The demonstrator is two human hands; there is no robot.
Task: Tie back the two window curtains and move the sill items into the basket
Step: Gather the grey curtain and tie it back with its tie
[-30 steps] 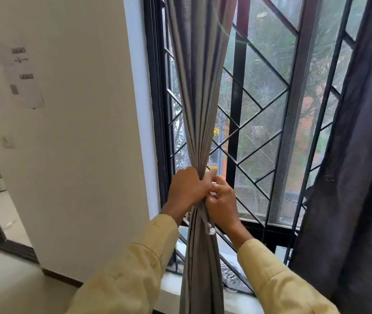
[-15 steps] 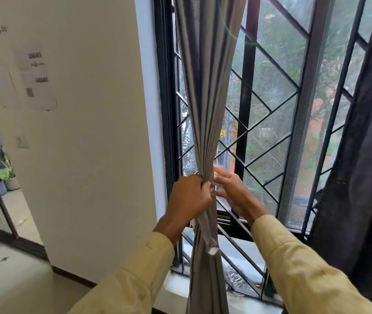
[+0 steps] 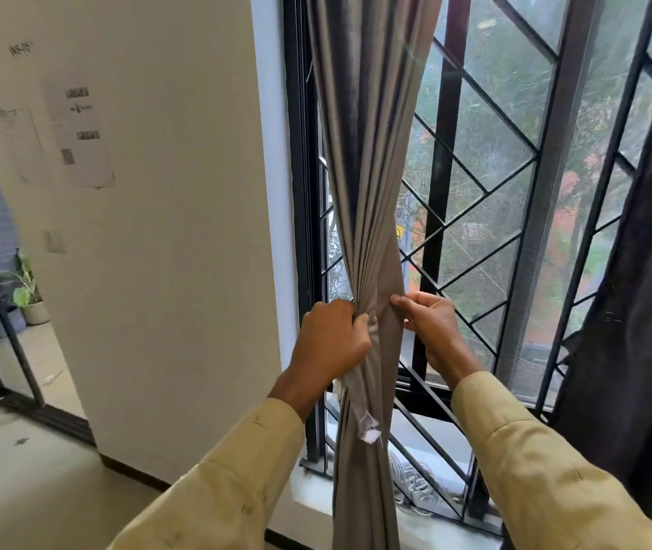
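Left hand (image 3: 330, 339): fingers curled tight round the gathered grey curtain (image 3: 364, 192), clamped on the bunch from its 9 o'clock side, knuckles toward the camera.

Right hand (image 3: 431, 323): at the bunch's 3 o'clock side and level with the left. The thumb lies on the fabric edge and the fingers are curled behind it, pinching the outer fold. The two hands are apart, with only the width of the cloth between them.

Grey curtain: hangs from the 12 o'clock edge of the view, pulled into one narrow rope of pleats at the hands, then drops straight past the sill (image 3: 308, 490) and out of view at 6 o'clock. A small white tag (image 3: 370, 432) sits on the cloth just below the left hand. No tie-back band can be made out around it.

Dark curtain (image 3: 641, 271): at 3 o'clock, hanging loose along the right edge, untied.

Window grille (image 3: 479, 184): black bars in a diagonal pattern behind both curtains, with greenery blurred beyond.

Sill: a pale tangle, like coiled cord (image 3: 411, 478), lies behind the grille at 5 o'clock of the bunch. Cannot tell what it is.

Both sleeves (image 3: 534, 470) are yellow.

At 9 to 10 o'clock, a cream wall (image 3: 181, 232) carries sheets of paper (image 3: 78, 133). A potted plant (image 3: 27, 289) stands in the doorway beyond.
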